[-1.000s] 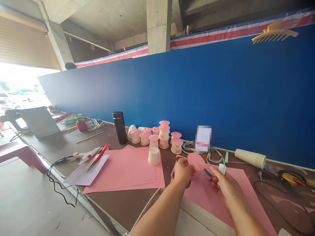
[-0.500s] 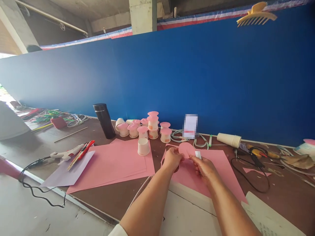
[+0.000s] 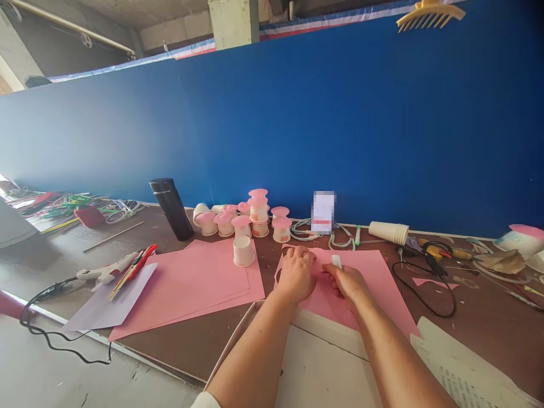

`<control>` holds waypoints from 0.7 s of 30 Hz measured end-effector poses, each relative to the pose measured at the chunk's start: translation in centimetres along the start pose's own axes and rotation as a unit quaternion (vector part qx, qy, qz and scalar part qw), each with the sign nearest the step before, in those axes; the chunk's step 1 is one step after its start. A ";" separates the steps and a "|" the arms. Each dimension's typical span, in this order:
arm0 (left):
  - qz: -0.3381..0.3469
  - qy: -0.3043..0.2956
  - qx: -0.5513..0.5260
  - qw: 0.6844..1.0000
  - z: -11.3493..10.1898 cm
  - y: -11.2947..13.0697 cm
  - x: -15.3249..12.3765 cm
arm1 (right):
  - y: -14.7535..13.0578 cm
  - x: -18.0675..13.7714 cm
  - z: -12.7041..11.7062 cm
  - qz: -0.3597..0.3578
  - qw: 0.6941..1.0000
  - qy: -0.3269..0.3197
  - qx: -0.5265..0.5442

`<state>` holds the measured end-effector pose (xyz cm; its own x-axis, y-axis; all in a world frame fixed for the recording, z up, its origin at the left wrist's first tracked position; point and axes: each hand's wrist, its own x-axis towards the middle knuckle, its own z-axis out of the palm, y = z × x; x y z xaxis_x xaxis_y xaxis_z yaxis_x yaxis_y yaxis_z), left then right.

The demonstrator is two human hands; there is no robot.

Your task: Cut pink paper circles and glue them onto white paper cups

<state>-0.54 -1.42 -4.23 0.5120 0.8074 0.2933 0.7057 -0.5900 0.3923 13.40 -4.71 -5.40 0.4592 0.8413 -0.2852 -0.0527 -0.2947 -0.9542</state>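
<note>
My left hand (image 3: pixel 296 275) is closed around a small pink paper piece (image 3: pixel 319 262), most of it hidden behind the fingers. My right hand (image 3: pixel 349 281) is closed on a small tool with a white end (image 3: pixel 336 261), close against the paper piece. Both hands hover over a large pink paper sheet (image 3: pixel 374 283) on the brown workbench (image 3: pixel 199 345). A white paper cup (image 3: pixel 243 250) stands upside down on a stack of pink sheets (image 3: pixel 199 283) to the left. Several pink-topped cups (image 3: pixel 250 218) cluster near the blue wall.
A black flask (image 3: pixel 171 208) stands behind the pink stack. A glue gun (image 3: pixel 106 272), a red cutter (image 3: pixel 138 262) and a lilac sheet (image 3: pixel 106 303) lie at left. A stack of cups (image 3: pixel 389 232) lies on its side; cables (image 3: pixel 425 277) and scraps spread at right.
The view swung right and down. Both hands lowered toward the pink sheet, and the pink piece, earlier held up as a round disc, is now mostly covered by my left hand.
</note>
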 end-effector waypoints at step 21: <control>-0.057 -0.104 -0.045 0.992 -0.8 -0.1 -0.2 | -0.2 -0.6 -0.1 -0.026 0.990 -0.004 -0.140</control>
<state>-1.16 -1.50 -3.60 0.5285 0.8468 0.0596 0.7232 -0.4859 0.4907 13.22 -5.22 -5.00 0.4469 0.8622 -0.2384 0.2194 -0.3640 -0.9052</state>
